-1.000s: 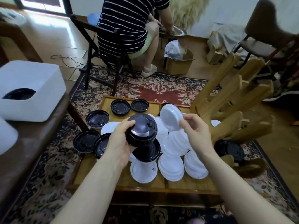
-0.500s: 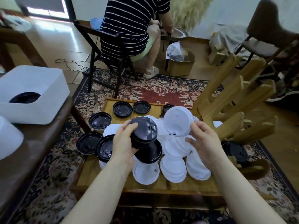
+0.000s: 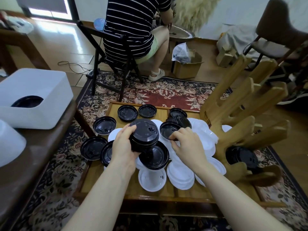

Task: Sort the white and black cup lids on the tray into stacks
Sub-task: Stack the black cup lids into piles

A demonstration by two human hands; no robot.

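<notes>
Patterned rug (image 3: 155, 95) covered the floor around the low wooden tray (image 3: 166, 189), leaving open room only along the tray's near edge and on the strip of rug beyond its far edge. A dark table (image 3: 33, 164) bearing a white box (image 3: 33, 90) crowded the tray's left edge, and a wooden rack (image 3: 246, 117) leaned over its right edge, with a black lid under its lower arms. Behind the far strip a person in a striped shirt (image 3: 130, 24) sat on a folding chair (image 3: 108, 64). White lids (image 3: 180, 175) lay heaped over the tray's middle and near right, one white lid (image 3: 152, 180) upside down close to the near rim. Loose black lids (image 3: 127, 113) sat along the far edge, and others overhung the left rim. The left hand (image 3: 124, 147) gripped a black stack (image 3: 144, 135), fingers curled round its side, held above another black lid (image 3: 154, 155) on the pile. Just right of the stack, the right hand (image 3: 187, 145) pinched the near rim of a single black lid (image 3: 169, 129) lying on the white heap; the two hands stood close but apart.
</notes>
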